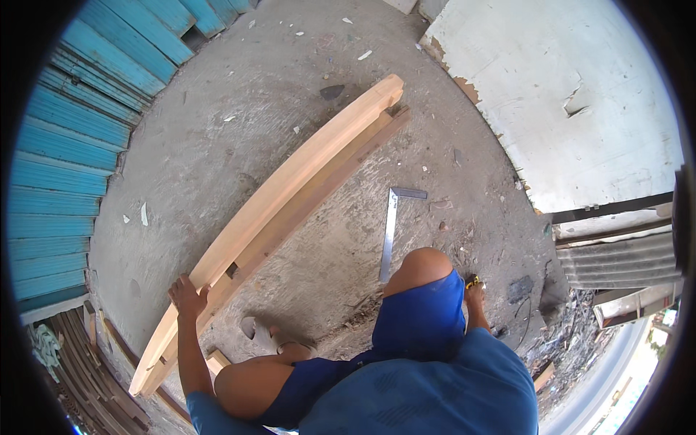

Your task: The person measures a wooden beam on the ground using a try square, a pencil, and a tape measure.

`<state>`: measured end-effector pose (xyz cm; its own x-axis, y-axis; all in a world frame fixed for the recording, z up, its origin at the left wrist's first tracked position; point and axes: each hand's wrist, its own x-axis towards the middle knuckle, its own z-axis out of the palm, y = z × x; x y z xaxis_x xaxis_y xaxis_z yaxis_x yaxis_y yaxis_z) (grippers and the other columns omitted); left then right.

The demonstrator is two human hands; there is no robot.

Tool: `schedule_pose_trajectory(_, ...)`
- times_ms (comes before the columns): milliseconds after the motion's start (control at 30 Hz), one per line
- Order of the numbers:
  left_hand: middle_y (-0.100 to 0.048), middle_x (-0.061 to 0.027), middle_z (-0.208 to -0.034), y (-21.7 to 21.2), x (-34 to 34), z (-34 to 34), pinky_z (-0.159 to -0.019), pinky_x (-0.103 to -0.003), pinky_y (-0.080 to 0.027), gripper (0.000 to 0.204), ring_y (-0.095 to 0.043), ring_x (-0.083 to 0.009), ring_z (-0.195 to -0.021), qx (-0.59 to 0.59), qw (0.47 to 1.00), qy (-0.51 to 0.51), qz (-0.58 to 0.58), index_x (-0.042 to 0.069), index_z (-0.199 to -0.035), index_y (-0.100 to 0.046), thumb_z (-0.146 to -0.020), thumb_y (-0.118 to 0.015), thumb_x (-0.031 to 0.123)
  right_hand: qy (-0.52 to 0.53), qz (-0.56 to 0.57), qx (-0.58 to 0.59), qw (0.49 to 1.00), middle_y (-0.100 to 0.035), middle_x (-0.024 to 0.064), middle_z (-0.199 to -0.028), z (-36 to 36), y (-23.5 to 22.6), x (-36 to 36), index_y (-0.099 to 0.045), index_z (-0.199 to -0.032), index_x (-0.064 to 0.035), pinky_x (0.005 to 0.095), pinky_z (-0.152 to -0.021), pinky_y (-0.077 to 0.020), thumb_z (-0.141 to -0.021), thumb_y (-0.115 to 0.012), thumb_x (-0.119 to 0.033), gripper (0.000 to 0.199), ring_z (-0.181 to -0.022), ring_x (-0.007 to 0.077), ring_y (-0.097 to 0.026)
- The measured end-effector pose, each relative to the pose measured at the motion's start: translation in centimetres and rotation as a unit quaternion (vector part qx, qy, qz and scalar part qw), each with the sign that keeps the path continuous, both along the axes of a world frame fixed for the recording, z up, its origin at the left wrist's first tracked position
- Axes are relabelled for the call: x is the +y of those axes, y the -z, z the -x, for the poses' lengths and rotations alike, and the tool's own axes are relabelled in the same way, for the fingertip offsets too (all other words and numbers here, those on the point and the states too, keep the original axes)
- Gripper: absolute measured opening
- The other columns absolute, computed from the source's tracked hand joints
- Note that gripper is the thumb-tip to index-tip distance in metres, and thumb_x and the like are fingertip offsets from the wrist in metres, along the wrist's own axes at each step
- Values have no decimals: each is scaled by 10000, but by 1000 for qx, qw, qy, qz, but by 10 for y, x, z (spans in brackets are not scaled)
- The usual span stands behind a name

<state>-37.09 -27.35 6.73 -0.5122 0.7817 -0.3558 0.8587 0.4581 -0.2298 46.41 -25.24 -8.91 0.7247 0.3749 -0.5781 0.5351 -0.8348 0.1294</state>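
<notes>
Wood beam has L hand on it nr end.

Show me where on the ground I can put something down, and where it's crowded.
The widest patch of floor lies between the blue wall and pale beam, bar scattered scraps. Another lies between the darker timber and metal square. Crowded: lower left, with wood strips; lower right, with rubble.

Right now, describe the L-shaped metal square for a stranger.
On the grey concrete floor, find the long pale wooden beam. Right of it, by the bare right knee, lies the silver L-shaped metal square; its sharp corner sets it apart from the beam.
</notes>
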Motion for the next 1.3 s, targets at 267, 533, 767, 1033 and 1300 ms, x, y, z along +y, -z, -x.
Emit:
schedule_pose_trajectory(267,-252,-274,-1681,16,-18,-46,-1227,-633,-224,952,-289,-465,-1508,59,987,-6,-149,47,-1592,-327,-868,-817,422,43,-256,259,930,-718,140,-981,-28,-5,43,-630,-1135,26,413,-696,-574,-820,-798,-480,619,-785,268,-701)
schedule_pose_trajectory(533,-672,-180,-1339,-40,-95,-99,-946,-424,-550,639,-700,-279,-1103,-661,644,-332,-196,29,-1490,-498,-1034,-597,465,122,-220,758,602,-653,4,-935,70,-106,210,-656,-1172,-145,297,-610,-411,-885,-773,-536,498,-717,123,-524)
schedule_pose_trajectory(767,-753,-263,-1006,-141,-116,-214,-856,-418,-591,711,-746,-336,-928,-752,452,-382,-289,-31,-1275,-594,-1098,-333,607,21,-216,845,488,-709,98,-1066,169,-217,254,-577,-1342,-40,276,-639,-479,-861,-790,-536,723,-819,145,-611)
schedule_pose_trajectory(1033,-728,-246,-909,-185,-17,-257,-845,-378,-583,653,-729,-295,-840,-796,498,-267,-218,-3,-1215,-596,-1031,-488,614,-406,-225,704,538,-683,239,-1275,259,-257,229,-392,-1494,53,352,-816,-587,-834,-823,-418,917,-1057,305,-709)
schedule_pose_trajectory(1300,-626,-167,-1247,-97,106,-256,-963,-404,-558,802,-656,-235,-1105,-813,574,-97,-13,-10,-1531,-377,-1003,-685,509,-575,-163,461,656,-607,307,-1325,311,-291,207,-360,-1489,8,483,-1032,-515,-755,-887,-423,1001,-1218,462,-622)
